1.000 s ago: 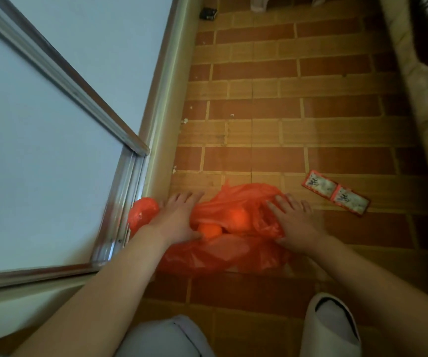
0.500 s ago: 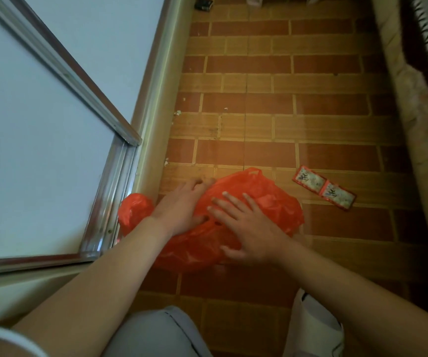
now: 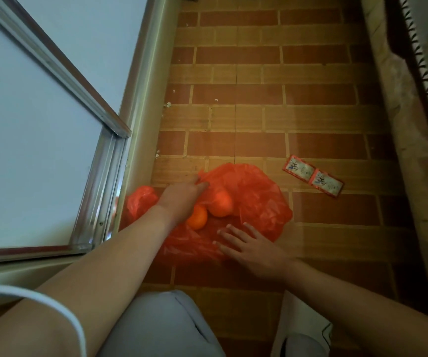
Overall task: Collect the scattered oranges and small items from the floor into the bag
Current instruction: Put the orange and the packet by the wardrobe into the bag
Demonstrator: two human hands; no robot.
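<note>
A crumpled red plastic bag (image 3: 259, 199) lies on the brick floor beside the door frame. Two oranges show at its mouth: a bare one (image 3: 197, 218) and a larger one (image 3: 222, 206) under a thin layer of the plastic. My left hand (image 3: 180, 199) reaches over the bag and pinches its far upper edge with the fingertips. My right hand (image 3: 254, 247) lies flat, fingers spread, on the bag's near edge. A pair of joined red-and-white sachets (image 3: 313, 178) lies on the floor to the right of the bag, untouched.
A sliding glass door with a metal frame (image 3: 105, 176) and a raised sill (image 3: 141, 119) runs along the left. A patterned fabric edge (image 3: 413, 124) borders the right. My knee (image 3: 161, 328) and a white slipper (image 3: 300, 328) are at the bottom. Small white crumbs lie near the sill.
My right hand slid off the top of the bag to its near edge, uncovering the oranges. My left hand shifted right to the bag's upper edge.
</note>
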